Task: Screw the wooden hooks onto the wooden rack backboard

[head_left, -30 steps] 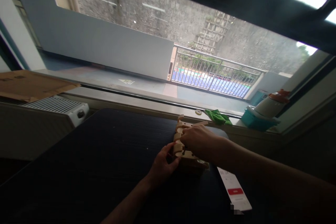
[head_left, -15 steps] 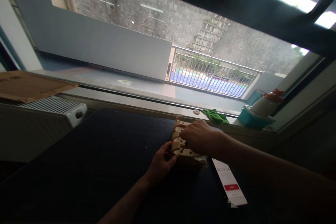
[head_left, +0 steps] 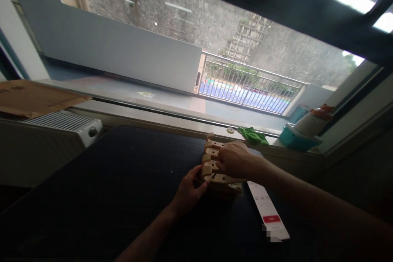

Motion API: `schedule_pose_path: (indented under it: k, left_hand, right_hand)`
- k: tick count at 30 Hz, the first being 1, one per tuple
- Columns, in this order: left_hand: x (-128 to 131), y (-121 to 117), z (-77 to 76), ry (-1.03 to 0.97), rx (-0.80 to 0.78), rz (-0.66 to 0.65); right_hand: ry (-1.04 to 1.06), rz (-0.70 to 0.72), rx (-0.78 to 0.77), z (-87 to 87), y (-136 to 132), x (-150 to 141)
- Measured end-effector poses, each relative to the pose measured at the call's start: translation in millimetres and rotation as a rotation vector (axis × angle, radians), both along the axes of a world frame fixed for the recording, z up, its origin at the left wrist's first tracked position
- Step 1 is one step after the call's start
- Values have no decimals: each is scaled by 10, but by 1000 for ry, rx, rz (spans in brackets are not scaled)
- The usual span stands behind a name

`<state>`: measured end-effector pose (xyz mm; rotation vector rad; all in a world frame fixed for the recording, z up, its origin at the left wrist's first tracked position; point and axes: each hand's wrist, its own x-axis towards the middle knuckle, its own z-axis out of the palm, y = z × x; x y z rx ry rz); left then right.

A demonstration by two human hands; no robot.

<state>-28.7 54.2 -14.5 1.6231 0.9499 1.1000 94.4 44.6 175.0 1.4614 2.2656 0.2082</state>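
Observation:
A pale wooden piece (head_left: 207, 170) with curved ends in a row and dark round holes sits near the far edge of the dark table (head_left: 123, 180). My left hand (head_left: 190, 188) grips its near left corner, with the thumb in front and fingers at the side. Over its right part lies my right hand (head_left: 236, 160), fingers curled closed; whatever they hold is hidden beneath the knuckles. Crinkled clear plastic (head_left: 235, 188) shows under the wood's near right side.
To the right lies a phone (head_left: 267, 208) with a running timer. On the windowsill are a green cloth (head_left: 253, 135), a roll of tape (head_left: 230, 130) and a teal container (head_left: 299, 139) with a white bottle. A radiator (head_left: 70, 125) bearing brown cardboard (head_left: 37, 98) stands left.
My right hand has shifted slightly to the right and uncovered more holes in the wood. My left hand keeps its grip in the same place.

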Motion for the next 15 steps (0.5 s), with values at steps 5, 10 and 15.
schedule_pose_path:
  k: [5, 10, 15]
  left_hand:
    - [-7, -3, 19, -34, 19, -21]
    - [-13, -2, 29, -12, 2, -51]
    - [-7, -8, 5, -13, -34, -33]
  right_hand:
    - [-39, 77, -43, 65, -42, -86]
    - [-39, 137, -69, 16, -13, -145]
    - [8, 69, 7, -100, 56, -50]
